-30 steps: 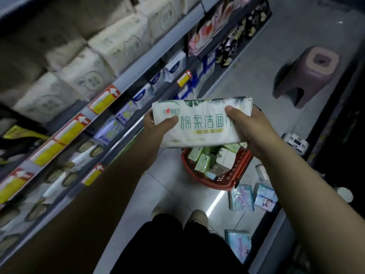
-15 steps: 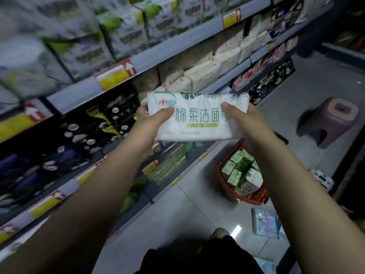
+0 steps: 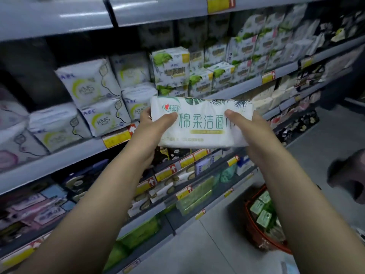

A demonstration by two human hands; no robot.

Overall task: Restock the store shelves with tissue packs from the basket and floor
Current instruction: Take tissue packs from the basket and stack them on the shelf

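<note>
Head view: left hand (image 3: 152, 125), right hand (image 3: 249, 128) grip tissue pack (image 3: 201, 123) ends.

forearm (image 3: 292, 196) hides part of basket (image 3: 254, 236); blurred stool (image 3: 347, 175), perhaps, cropped.

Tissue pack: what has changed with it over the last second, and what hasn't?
The tissue pack has been raised from just above the basket to the height of the middle shelf. Nothing was let go: the left hand and right hand keep the same grip on its ends, thumbs on the front. The basket stays on the floor.
</note>
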